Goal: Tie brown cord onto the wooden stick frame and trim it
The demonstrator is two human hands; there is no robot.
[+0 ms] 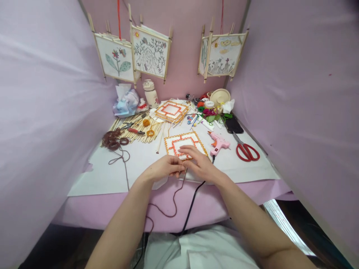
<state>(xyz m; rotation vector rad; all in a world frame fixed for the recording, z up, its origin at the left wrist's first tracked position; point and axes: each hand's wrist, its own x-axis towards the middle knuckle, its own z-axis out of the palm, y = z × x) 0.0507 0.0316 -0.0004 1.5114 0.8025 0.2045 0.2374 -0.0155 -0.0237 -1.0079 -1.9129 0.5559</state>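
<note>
The left hand lies at the near edge of a square frame of thin sticks trimmed with orange yarn, its fingers curled together; whether they pinch anything cannot be told. The right hand rests on the frame, its fingers spread slightly apart and lying flat rather than clamped. The frame sits flat on a white paper sheet. A thin brown yarn runs from beneath the hands over the table edge, and a brown yarn bundle lies well left of the frame. Just right of the frame stands a pink hot-glue gun, its black power cord trailing past the right wrist. A tug on that cord could drag the gun or tip it against the frame, and a hot nozzle could burn a hand nearby. Pulling the brown yarn could also shift the frame, or loosen its trim if the glue has not set.
</note>
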